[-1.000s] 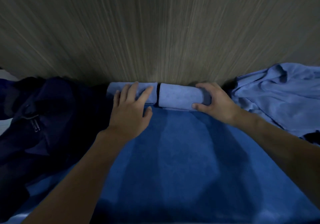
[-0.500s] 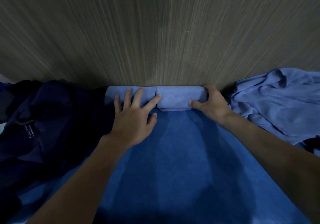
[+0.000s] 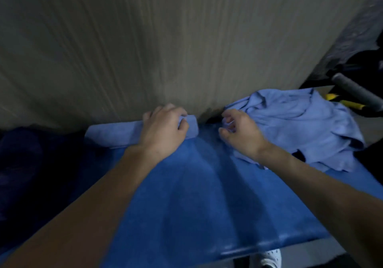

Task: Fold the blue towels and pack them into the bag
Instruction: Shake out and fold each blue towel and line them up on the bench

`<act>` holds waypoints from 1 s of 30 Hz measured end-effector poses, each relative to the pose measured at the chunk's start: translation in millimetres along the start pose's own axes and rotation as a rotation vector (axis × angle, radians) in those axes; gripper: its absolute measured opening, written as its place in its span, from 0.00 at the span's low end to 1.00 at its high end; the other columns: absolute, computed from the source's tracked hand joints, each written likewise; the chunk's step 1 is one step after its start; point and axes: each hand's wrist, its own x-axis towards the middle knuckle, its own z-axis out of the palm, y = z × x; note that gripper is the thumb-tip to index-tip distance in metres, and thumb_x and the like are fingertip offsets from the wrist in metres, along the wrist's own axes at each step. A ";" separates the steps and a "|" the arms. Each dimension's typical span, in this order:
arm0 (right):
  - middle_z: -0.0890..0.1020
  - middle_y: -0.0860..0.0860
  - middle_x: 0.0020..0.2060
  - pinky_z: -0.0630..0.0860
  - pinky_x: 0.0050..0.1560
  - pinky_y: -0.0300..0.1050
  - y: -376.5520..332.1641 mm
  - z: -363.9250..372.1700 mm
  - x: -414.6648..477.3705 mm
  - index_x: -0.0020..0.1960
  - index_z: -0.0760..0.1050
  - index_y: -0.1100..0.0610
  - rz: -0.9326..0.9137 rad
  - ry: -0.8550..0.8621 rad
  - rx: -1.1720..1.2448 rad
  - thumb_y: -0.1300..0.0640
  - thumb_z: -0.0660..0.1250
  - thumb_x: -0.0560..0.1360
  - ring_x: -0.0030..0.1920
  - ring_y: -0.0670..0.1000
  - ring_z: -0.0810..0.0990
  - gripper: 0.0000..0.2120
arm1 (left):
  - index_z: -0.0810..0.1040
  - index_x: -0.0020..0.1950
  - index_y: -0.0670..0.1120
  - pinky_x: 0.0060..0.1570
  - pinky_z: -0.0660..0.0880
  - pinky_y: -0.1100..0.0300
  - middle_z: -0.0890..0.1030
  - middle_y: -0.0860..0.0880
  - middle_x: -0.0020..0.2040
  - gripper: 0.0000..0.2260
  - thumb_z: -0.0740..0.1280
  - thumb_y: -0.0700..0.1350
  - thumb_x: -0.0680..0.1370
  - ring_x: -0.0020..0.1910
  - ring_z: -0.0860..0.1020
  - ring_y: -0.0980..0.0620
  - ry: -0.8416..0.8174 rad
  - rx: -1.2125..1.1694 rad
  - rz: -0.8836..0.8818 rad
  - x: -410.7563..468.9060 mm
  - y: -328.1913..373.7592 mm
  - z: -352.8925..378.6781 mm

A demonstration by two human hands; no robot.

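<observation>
Two folded light-blue towels (image 3: 116,133) lie in a row on the blue padded surface (image 3: 207,195), pushed up against the wood-grain panel. My left hand (image 3: 163,129) grips the right end of that row, fingers over the top and thumb in front. My right hand (image 3: 242,133) hovers just to the right with its fingers loosely curled, at the edge of a crumpled pile of unfolded light-blue towels (image 3: 300,127); I see nothing held in it. The dark navy bag (image 3: 31,164) lies at the left, dim and partly out of view.
The wood-grain panel (image 3: 186,50) rises directly behind the towels. At the far right are a grey padded handle (image 3: 356,93) with yellow parts and dark clutter. The surface's front edge runs along the bottom, with a white shoe (image 3: 269,257) below it.
My left hand slid right and closed over the right folded towel. My right hand let go of that towel and moved to the crumpled pile. The view shifted right.
</observation>
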 end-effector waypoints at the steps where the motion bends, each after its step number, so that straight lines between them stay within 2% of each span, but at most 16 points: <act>1: 0.77 0.56 0.51 0.70 0.52 0.44 8.3 -16.1 -5.0 0.59 0.76 0.58 -0.021 0.030 -0.087 0.60 0.68 0.72 0.50 0.55 0.76 0.16 | 0.80 0.53 0.52 0.58 0.69 0.47 0.80 0.51 0.53 0.10 0.60 0.50 0.78 0.55 0.76 0.46 0.003 -0.031 0.035 6.1 19.4 2.0; 4: 0.75 0.56 0.57 0.67 0.57 0.52 38.1 -63.5 -19.6 0.60 0.77 0.54 0.032 0.123 -0.394 0.56 0.67 0.72 0.60 0.61 0.71 0.16 | 0.80 0.49 0.51 0.53 0.73 0.47 0.81 0.49 0.50 0.08 0.62 0.50 0.77 0.52 0.78 0.43 -0.013 -0.078 0.120 24.4 73.4 16.7; 7: 0.69 0.53 0.66 0.61 0.63 0.53 70.3 -102.5 -34.3 0.65 0.73 0.51 0.116 0.133 -0.587 0.53 0.66 0.71 0.68 0.58 0.64 0.22 | 0.81 0.54 0.49 0.55 0.74 0.47 0.80 0.46 0.53 0.09 0.65 0.47 0.77 0.54 0.78 0.42 -0.086 -0.163 0.189 40.3 120.2 36.2; 10: 0.65 0.53 0.71 0.59 0.65 0.54 99.5 -131.2 -43.9 0.68 0.70 0.50 0.122 0.067 -0.650 0.53 0.65 0.73 0.71 0.57 0.59 0.24 | 0.80 0.60 0.45 0.59 0.73 0.49 0.79 0.44 0.59 0.13 0.66 0.45 0.76 0.58 0.78 0.42 -0.171 -0.230 0.327 52.2 158.7 55.8; 13: 0.65 0.48 0.72 0.61 0.64 0.52 120.8 -144.9 -47.9 0.69 0.69 0.49 0.107 -0.023 -0.630 0.53 0.63 0.74 0.72 0.53 0.60 0.23 | 0.77 0.65 0.43 0.63 0.70 0.53 0.78 0.44 0.63 0.17 0.68 0.45 0.77 0.63 0.76 0.45 -0.211 -0.205 0.369 63.4 194.8 69.4; 16: 0.65 0.46 0.72 0.62 0.63 0.52 136.1 -148.1 -52.7 0.70 0.69 0.50 0.127 -0.073 -0.590 0.53 0.61 0.75 0.73 0.51 0.60 0.23 | 0.78 0.64 0.43 0.62 0.71 0.52 0.79 0.43 0.63 0.17 0.69 0.47 0.77 0.63 0.76 0.44 -0.215 -0.179 0.340 77.8 220.8 83.8; 18: 0.65 0.47 0.71 0.62 0.65 0.53 145.7 -149.7 -56.5 0.70 0.68 0.51 0.129 -0.089 -0.585 0.54 0.60 0.75 0.72 0.51 0.60 0.23 | 0.81 0.57 0.43 0.57 0.74 0.49 0.82 0.42 0.57 0.15 0.71 0.50 0.75 0.59 0.78 0.42 -0.233 -0.136 0.338 84.4 234.0 92.0; 20: 0.63 0.48 0.71 0.60 0.66 0.54 153.5 -152.6 -60.5 0.71 0.67 0.51 0.124 -0.094 -0.586 0.54 0.59 0.76 0.72 0.52 0.58 0.23 | 0.80 0.43 0.48 0.49 0.73 0.52 0.82 0.46 0.46 0.07 0.70 0.51 0.74 0.53 0.79 0.42 -0.253 -0.029 0.325 86.1 243.3 101.9; 21: 0.61 0.48 0.72 0.59 0.67 0.55 157.3 -153.9 -61.9 0.71 0.67 0.51 0.118 -0.095 -0.589 0.55 0.59 0.76 0.73 0.53 0.57 0.22 | 0.75 0.36 0.48 0.44 0.69 0.54 0.80 0.48 0.39 0.10 0.70 0.50 0.75 0.49 0.79 0.42 -0.237 0.015 0.302 84.2 247.4 105.2; 22: 0.59 0.49 0.73 0.59 0.67 0.55 161.3 -154.5 -62.3 0.70 0.68 0.51 0.114 -0.100 -0.587 0.55 0.58 0.77 0.73 0.53 0.56 0.22 | 0.71 0.33 0.48 0.43 0.67 0.54 0.78 0.49 0.36 0.13 0.69 0.49 0.75 0.46 0.79 0.43 -0.218 0.044 0.290 82.9 250.1 108.7; 24: 0.59 0.48 0.73 0.58 0.68 0.56 166.9 -155.3 -63.7 0.70 0.67 0.52 0.125 -0.111 -0.546 0.55 0.58 0.77 0.74 0.52 0.55 0.22 | 0.75 0.36 0.48 0.45 0.71 0.52 0.80 0.50 0.37 0.10 0.68 0.48 0.76 0.44 0.80 0.45 -0.187 -0.015 0.242 82.3 252.2 113.0; 26: 0.61 0.47 0.72 0.58 0.66 0.55 168.1 -156.7 -66.2 0.68 0.68 0.53 0.135 -0.091 -0.491 0.56 0.58 0.76 0.72 0.52 0.57 0.21 | 0.77 0.39 0.49 0.46 0.76 0.51 0.82 0.50 0.38 0.07 0.69 0.46 0.76 0.43 0.80 0.46 -0.165 -0.177 0.177 81.9 252.3 112.8; 28: 0.67 0.49 0.65 0.61 0.60 0.53 165.2 -158.2 -69.1 0.64 0.70 0.53 0.137 -0.013 -0.470 0.57 0.59 0.75 0.67 0.54 0.63 0.17 | 0.78 0.38 0.50 0.42 0.77 0.52 0.81 0.50 0.36 0.06 0.71 0.44 0.76 0.39 0.80 0.48 -0.108 -0.317 0.158 80.3 250.4 107.6; 30: 0.71 0.52 0.59 0.66 0.55 0.52 161.3 -158.8 -70.4 0.62 0.70 0.54 0.207 0.115 -0.376 0.57 0.61 0.75 0.61 0.57 0.68 0.16 | 0.81 0.41 0.45 0.38 0.75 0.58 0.81 0.50 0.35 0.04 0.72 0.42 0.75 0.35 0.77 0.52 -0.051 -0.400 0.154 77.0 245.2 95.9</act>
